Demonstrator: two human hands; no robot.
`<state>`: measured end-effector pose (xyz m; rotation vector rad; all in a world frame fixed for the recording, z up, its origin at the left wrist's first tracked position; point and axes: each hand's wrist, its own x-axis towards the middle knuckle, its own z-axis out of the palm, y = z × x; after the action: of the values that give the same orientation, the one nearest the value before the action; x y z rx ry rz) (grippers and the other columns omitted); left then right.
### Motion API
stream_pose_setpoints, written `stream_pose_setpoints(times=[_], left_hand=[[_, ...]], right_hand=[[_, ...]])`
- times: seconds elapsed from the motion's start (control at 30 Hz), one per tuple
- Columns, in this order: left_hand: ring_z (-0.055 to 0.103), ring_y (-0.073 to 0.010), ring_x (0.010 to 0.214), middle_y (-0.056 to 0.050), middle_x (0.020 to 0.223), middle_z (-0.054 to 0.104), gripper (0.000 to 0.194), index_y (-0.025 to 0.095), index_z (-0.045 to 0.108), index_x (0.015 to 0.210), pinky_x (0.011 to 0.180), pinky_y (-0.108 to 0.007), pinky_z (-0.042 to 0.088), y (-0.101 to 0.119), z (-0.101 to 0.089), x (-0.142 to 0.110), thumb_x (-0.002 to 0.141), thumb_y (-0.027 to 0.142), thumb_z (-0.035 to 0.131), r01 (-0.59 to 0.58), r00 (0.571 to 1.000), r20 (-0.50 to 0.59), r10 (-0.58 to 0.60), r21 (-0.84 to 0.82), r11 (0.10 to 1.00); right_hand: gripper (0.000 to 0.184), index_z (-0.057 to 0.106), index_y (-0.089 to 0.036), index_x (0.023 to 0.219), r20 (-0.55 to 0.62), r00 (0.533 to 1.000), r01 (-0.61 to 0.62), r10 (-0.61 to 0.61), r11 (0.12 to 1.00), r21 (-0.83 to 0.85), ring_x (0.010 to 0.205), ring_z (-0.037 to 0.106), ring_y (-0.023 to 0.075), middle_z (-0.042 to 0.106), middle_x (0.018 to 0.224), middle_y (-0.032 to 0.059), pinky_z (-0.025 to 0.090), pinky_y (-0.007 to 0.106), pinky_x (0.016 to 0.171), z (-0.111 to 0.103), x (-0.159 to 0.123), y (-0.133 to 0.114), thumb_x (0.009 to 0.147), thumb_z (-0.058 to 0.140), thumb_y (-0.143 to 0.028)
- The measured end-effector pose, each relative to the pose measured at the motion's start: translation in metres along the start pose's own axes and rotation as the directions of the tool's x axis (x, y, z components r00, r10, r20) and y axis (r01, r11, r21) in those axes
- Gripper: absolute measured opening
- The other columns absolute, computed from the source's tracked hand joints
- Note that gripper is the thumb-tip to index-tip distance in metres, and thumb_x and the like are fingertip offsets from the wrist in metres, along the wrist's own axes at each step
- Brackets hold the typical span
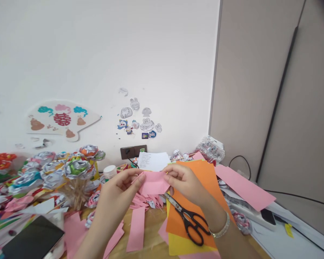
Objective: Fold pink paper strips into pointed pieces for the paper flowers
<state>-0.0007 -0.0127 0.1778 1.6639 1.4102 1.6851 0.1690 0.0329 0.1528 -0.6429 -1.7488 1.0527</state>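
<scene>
Between my two hands a small piece of pink paper [153, 183] is held up by its upper corners, with a crease across it. My left hand [124, 181] pinches its left end between thumb and fingers. At the right end, my right hand [182, 178] pinches it the same way. Below lies a heap of pink paper pieces [145, 202], partly hidden by the held one. A pink paper strip [136, 228] rests on the wooden table [151, 239]. Black-handled scissors [190, 220] lie on orange paper [175, 223] beneath my right wrist.
Several crumpled paper flowers [77, 168] on sticks crowd the left. A dark phone or tablet [34, 239] lies at front left, a white jar [109, 172] behind my left hand. On the right are a pink sheet [247, 187], a power strip [255, 214] and cables. A white wall stands behind.
</scene>
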Motion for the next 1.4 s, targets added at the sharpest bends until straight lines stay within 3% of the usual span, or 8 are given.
stream_pose_setpoints(times=[0.13,0.33,0.47,0.6,0.77,1.03,1.3,1.4], left_hand=[[0.046,-0.0083,0.026,0.005,0.044,0.056,0.017,0.02,0.065,0.075,0.027,-0.017,0.036,0.002,-0.004,0.0,0.068,0.034,0.062,0.116,0.985,0.13,-0.111,-0.032,0.993],[0.044,-0.0072,0.021,0.006,0.041,0.054,0.014,0.019,0.066,0.072,0.023,-0.016,0.033,0.004,-0.002,-0.004,0.065,0.031,0.064,0.09,0.995,0.057,-0.084,-0.106,0.99],[0.046,-0.0074,0.022,0.005,0.044,0.057,0.011,0.02,0.066,0.07,0.024,-0.016,0.033,0.002,-0.005,-0.002,0.065,0.03,0.065,0.1,0.991,0.104,-0.084,-0.155,0.983],[0.048,-0.0075,0.024,0.004,0.045,0.058,0.012,0.021,0.067,0.071,0.025,-0.016,0.038,0.001,-0.011,0.001,0.066,0.031,0.064,0.097,0.972,0.225,-0.066,-0.13,0.987],[0.051,-0.0084,0.029,0.002,0.053,0.062,0.014,0.021,0.069,0.077,0.027,-0.017,0.042,-0.003,-0.013,0.001,0.066,0.029,0.064,0.15,0.951,0.296,-0.088,-0.193,0.97],[0.047,-0.0053,0.029,0.006,0.045,0.052,0.005,0.022,0.067,0.065,0.029,-0.015,0.043,-0.014,-0.01,0.002,0.067,0.02,0.062,0.242,0.952,0.265,-0.153,-0.346,0.907],[0.044,-0.0039,0.03,0.008,0.046,0.05,0.011,0.02,0.059,0.065,0.028,-0.013,0.037,-0.006,-0.006,0.0,0.068,0.03,0.064,0.237,0.953,0.253,-0.169,-0.268,0.934],[0.052,-0.007,0.04,0.005,0.053,0.055,0.01,0.021,0.06,0.07,0.029,-0.012,0.034,-0.002,-0.005,-0.002,0.068,0.03,0.064,0.211,0.947,0.282,-0.153,-0.189,0.959]], right_hand=[[0.016,0.059,-0.017,0.089,-0.044,0.999,0.001,0.0,1.0,0.024,0.049,0.054,0.0097,0.053,0.056,-0.0033,0.042,0.02,0.046,0.001,0.0,-0.001,0.076,0.052,-0.023],[0.018,0.064,-0.016,0.086,-0.101,0.995,0.014,-0.004,0.994,0.107,0.043,0.052,0.008,0.056,0.054,-0.002,0.042,0.019,0.041,0.003,0.0,-0.002,0.073,0.055,-0.022],[0.017,0.066,-0.016,0.084,-0.088,0.994,0.074,-0.063,0.989,0.127,0.046,0.052,0.0079,0.062,0.065,0.0013,0.044,0.02,0.042,0.004,-0.001,-0.001,0.073,0.054,-0.02],[0.018,0.067,-0.016,0.084,-0.039,0.993,0.118,-0.115,0.99,0.08,0.045,0.051,0.0079,0.06,0.062,0.0013,0.042,0.02,0.041,0.003,-0.004,-0.002,0.074,0.053,-0.02],[0.016,0.068,-0.019,0.08,-0.083,0.985,0.151,-0.15,0.988,0.01,0.054,0.056,0.0111,0.064,0.066,0.0024,0.047,0.023,0.047,0.0,-0.005,-0.002,0.073,0.054,-0.019],[0.024,0.069,-0.021,0.084,-0.01,0.963,0.265,-0.269,0.955,-0.134,0.066,0.058,0.0143,0.066,0.075,0.0029,0.046,0.026,0.058,-0.003,-0.007,-0.006,0.073,0.05,-0.01],[0.033,0.068,-0.024,0.087,0.059,0.878,0.465,-0.475,0.817,-0.341,0.063,0.057,0.0127,0.066,0.073,0.0009,0.045,0.024,0.058,-0.003,-0.007,-0.005,0.073,0.045,-0.004],[0.033,0.067,-0.023,0.089,0.071,0.881,0.459,-0.467,0.809,-0.369,0.067,0.058,0.0133,0.066,0.077,0.0017,0.045,0.024,0.061,-0.003,-0.008,-0.008,0.075,0.043,-0.005]])
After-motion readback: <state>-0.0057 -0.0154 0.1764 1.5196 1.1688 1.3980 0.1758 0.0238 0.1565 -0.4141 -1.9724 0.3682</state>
